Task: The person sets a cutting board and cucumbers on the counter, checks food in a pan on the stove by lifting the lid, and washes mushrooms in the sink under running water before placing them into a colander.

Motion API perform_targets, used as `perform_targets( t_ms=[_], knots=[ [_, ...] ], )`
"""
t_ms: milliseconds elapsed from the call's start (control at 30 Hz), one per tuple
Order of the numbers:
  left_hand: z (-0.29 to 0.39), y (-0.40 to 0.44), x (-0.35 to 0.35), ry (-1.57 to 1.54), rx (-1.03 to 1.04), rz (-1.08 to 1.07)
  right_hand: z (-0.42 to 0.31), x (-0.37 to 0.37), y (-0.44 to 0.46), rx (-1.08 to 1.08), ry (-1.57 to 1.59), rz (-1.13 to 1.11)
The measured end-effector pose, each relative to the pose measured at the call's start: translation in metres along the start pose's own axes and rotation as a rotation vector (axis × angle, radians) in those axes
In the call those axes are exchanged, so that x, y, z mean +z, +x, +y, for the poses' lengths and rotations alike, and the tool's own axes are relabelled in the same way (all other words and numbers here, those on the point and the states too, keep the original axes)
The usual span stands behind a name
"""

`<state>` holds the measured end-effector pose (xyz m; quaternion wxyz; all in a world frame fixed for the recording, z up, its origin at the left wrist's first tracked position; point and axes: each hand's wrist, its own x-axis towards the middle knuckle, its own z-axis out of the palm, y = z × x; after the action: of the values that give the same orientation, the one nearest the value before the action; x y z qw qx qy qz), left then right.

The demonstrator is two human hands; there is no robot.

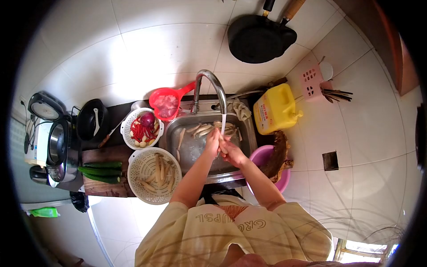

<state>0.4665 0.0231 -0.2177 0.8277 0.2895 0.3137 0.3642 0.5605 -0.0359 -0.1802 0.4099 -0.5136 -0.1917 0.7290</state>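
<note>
Under the stream from the tap [209,78], my left hand [213,141] and my right hand [234,154] are closed together over the metal sink [167,140]. Between them is a long pale vegetable piece [223,144], mostly covered by the fingers; its exact kind is unclear. Similar pale pieces [202,130] lie in the water behind my hands, and one longer piece [180,144] is by the sink's left side. More such pieces [159,171] rest in the white colander [135,182] left of my left forearm.
A smaller white basket [126,135] holds a red onion, red chillies and garlic. Cucumbers [102,171] lie on a wooden board [95,155]. A red strainer [167,103] stands behind the sink. At right are a yellow jug [274,111] and a purple basin [284,180].
</note>
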Motion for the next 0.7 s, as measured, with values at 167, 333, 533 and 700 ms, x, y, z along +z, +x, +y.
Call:
perform_targets(
  t_ms=[167,333,533,700],
  knots=[
    [-0.005,0.011,0.004,-0.164,0.056,0.176,-0.021,0.027,-0.001,-0.129,-0.348,0.247],
    [-0.014,0.006,0.002,0.013,0.195,0.062,-0.015,-0.003,0.017,-0.01,-0.138,0.09],
    [0.005,0.003,0.004,-0.065,0.078,0.234,0.008,0.009,0.012,-0.298,-0.191,0.109],
    [-0.015,-0.005,-0.012,-0.061,0.128,-0.043,0.0,-0.015,0.018,-0.094,-0.032,0.106]
  ],
)
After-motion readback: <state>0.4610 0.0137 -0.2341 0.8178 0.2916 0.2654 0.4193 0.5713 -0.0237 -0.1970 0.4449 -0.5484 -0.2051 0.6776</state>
